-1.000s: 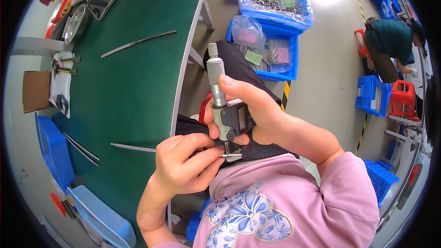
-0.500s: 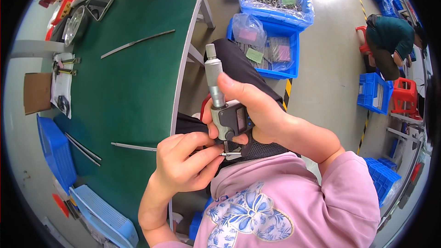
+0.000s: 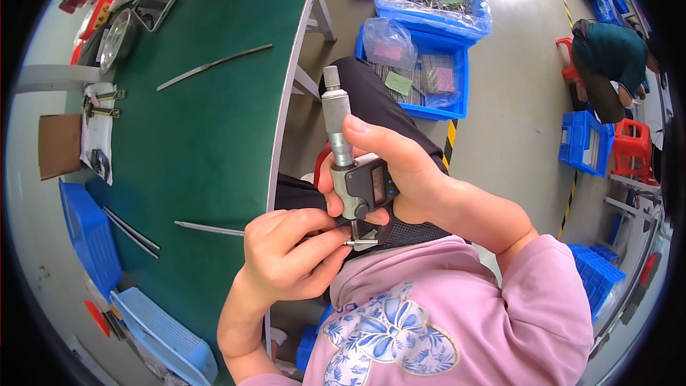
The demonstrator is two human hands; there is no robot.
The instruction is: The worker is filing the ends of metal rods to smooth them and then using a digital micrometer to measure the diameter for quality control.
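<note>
Fingers of the left hand (image 3: 289,254) are pinched around a slim metal rod (image 3: 364,242), whose bright tip is held in the measuring gap of a micrometer (image 3: 349,191); whether it is touched by the spindle (image 3: 354,229) cannot be told. Around the micrometer's body the fingers of the right hand (image 3: 411,171) are closed, the thumb laid against the thimble (image 3: 335,111). To the left, a flat metal strip (image 3: 187,76) and two thin rods (image 3: 132,229) are spread on a green table (image 3: 207,136). Past the knee, bagged parts are held in a blue crate (image 3: 463,75).
</note>
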